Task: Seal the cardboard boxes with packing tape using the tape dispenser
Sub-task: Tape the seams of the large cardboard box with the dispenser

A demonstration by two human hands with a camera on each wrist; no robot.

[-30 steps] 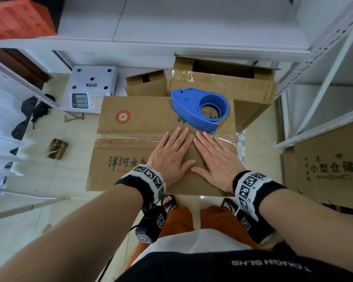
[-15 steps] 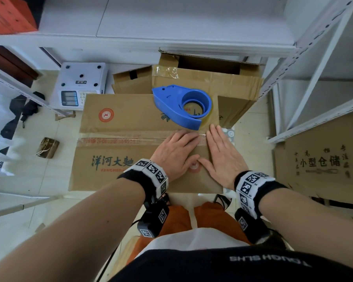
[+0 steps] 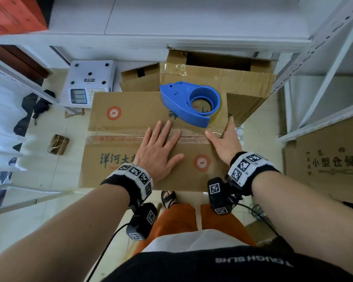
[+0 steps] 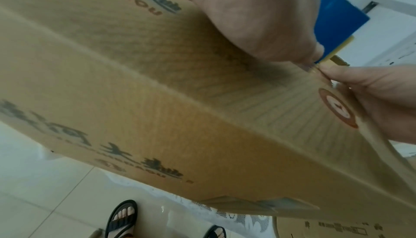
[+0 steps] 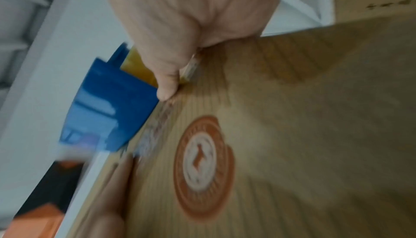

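Note:
A brown cardboard box (image 3: 130, 110) stands in front of me, its flaps down and a strip of clear tape (image 3: 114, 137) along the centre seam. The blue tape dispenser (image 3: 190, 102) lies on the box top at the far right, untouched. My left hand (image 3: 159, 147) lies flat on the seam, fingers straight. At the box's right edge my right hand (image 3: 224, 141) presses down, thumb along the tape and fingers over the side. The left wrist view shows the box (image 4: 157, 99), left palm (image 4: 247, 19) and right hand (image 4: 371, 96). The blurred right wrist view shows the dispenser (image 5: 108, 110) and box (image 5: 292, 135).
An open box (image 3: 218, 78) and a smaller one (image 3: 141, 78) stand behind. A white scale (image 3: 88, 82) sits on the floor at back left. White metal shelving (image 3: 324, 78) and a printed carton (image 3: 330, 159) close off the right. My sandalled foot (image 3: 168, 197) is under the near edge.
My right hand has slid right along the taped seam, from beside the left hand to the box's right edge. The left hand stays flat near the middle.

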